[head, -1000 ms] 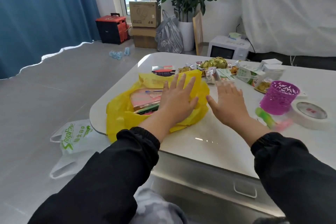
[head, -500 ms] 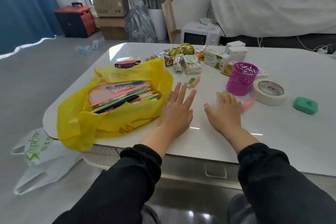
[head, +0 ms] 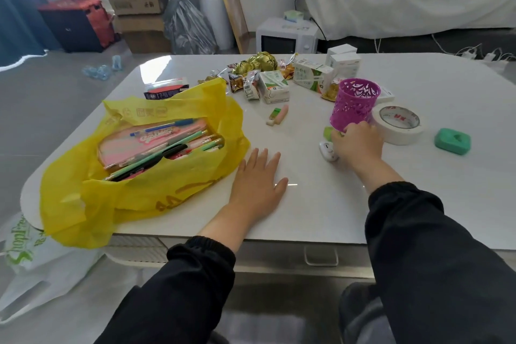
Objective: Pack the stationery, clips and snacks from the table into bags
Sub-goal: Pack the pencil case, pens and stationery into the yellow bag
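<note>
I log the right hand curled round the base of the tilted purple perforated plastic pen cup, mid-right on the white table, likely bound for the open yellow plastic bag at left, beside which the left hand lies flat, fingers spread; white tape roll just right, snack packets far, nothing tall between.

The left hand lies palm down on the surface, its fingers straight and slightly spread, thumb out to the right. The right hand reaches further forward, back of the hand up, fingers curled round the base of a tilted purple cup. Both forearms are bare at the wrist, and black sleeves with gathered cuffs cover the arms behind them.
</note>
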Tool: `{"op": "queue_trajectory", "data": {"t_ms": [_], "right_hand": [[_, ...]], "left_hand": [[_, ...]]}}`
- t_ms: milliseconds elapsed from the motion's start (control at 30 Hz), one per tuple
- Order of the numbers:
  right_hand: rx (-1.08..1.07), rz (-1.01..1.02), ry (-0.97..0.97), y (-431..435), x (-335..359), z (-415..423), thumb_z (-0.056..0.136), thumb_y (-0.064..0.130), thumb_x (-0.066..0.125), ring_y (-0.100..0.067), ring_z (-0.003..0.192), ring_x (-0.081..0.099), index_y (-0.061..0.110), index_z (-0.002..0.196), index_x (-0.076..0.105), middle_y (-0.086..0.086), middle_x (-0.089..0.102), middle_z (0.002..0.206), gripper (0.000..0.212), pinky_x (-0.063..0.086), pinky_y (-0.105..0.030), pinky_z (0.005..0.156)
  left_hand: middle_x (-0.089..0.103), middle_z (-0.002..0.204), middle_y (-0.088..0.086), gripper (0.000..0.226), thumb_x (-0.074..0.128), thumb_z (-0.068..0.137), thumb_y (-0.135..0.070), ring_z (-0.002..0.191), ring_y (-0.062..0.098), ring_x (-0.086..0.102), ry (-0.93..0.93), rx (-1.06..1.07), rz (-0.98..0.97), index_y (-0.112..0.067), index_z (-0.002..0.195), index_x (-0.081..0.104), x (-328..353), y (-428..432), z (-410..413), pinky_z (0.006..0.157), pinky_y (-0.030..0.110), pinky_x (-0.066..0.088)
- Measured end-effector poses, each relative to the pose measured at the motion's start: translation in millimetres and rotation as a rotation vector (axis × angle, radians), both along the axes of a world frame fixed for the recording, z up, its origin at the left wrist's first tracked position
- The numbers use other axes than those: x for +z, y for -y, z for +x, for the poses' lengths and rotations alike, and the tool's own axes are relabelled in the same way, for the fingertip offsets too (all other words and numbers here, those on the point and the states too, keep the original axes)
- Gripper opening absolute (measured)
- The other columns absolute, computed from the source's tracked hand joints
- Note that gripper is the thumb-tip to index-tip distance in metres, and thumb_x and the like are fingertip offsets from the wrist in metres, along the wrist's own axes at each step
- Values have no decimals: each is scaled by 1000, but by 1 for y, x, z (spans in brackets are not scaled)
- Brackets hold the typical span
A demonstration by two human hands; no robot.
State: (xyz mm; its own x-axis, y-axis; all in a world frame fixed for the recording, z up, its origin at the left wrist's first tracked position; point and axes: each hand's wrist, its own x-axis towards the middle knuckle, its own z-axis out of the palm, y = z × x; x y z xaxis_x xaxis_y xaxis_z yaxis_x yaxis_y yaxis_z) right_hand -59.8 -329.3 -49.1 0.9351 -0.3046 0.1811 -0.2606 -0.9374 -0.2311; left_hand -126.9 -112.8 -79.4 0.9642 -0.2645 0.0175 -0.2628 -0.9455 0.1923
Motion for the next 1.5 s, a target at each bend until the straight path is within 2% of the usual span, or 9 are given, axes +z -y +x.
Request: {"op": "queue_trajectory", "data": {"t_ms": [133,367,567,733,867,1033,1200,1400,1500], "right_hand": [[18,-27,-1,-5,-5,7,92,49,43,-35,102,50,2,88,65,-14,62,99,52,39,-39,85],[16,0,-56,-11,-1,15,91,43,47,-33,103,48,10,79,55,-13,63,95,35,36,-39,86],[41,-48,31,-10,-3,14,90,42,52,-30,99,49,10,87,61,-9,62,94,33,34,-36,79],[51,11,79,-12,-5,15,85,39,56,-28,97,51,10,94,62,-6,61,94,31,40,-40,85],[48,127,82,-19,-1,13,78,34,65,-23,86,49,12,92,55,-3,53,95,28,25,-35,81],[157,193,84,-23,-6,16,74,17,69,-22,86,46,8,92,49,-3,42,93,29,34,-31,77],[183,186,116,-22,-11,19,75,12,65,-19,84,40,8,91,50,-3,42,92,22,38,-33,76],[183,191,107,-24,-13,22,76,9,64,-27,96,48,6,97,53,-9,50,101,23,41,-38,78],[180,204,123,-26,-9,22,77,7,61,-28,97,49,6,98,54,-11,51,103,22,40,-38,76]], "left_hand": [[4,160,3,61,28,99,-46,147,21,-5,0,4,-1,-24,152,6,0,0,1,120,41,4],[1,160,2,62,26,98,-48,147,21,-6,-15,21,15,-24,152,5,-2,1,3,120,41,3],[6,160,3,65,34,98,-44,147,22,0,-40,74,-44,-21,152,6,1,9,15,119,41,5],[32,149,6,64,52,91,-25,135,26,31,71,116,-218,-19,148,23,21,26,55,106,36,33],[46,135,7,54,52,89,-20,122,28,43,163,181,-267,-20,140,38,32,34,98,93,36,43],[43,137,9,54,42,97,-42,124,29,40,-23,348,-168,-20,145,30,32,44,140,96,40,40],[52,121,11,59,36,94,-58,114,29,44,-3,403,-101,-8,116,59,24,45,166,89,38,43],[57,108,8,68,44,84,-70,101,27,53,-53,396,-222,-8,102,63,23,47,173,77,34,48],[60,93,6,65,47,83,-70,88,24,56,-35,384,-229,-8,94,62,22,46,167,62,30,42]]}}
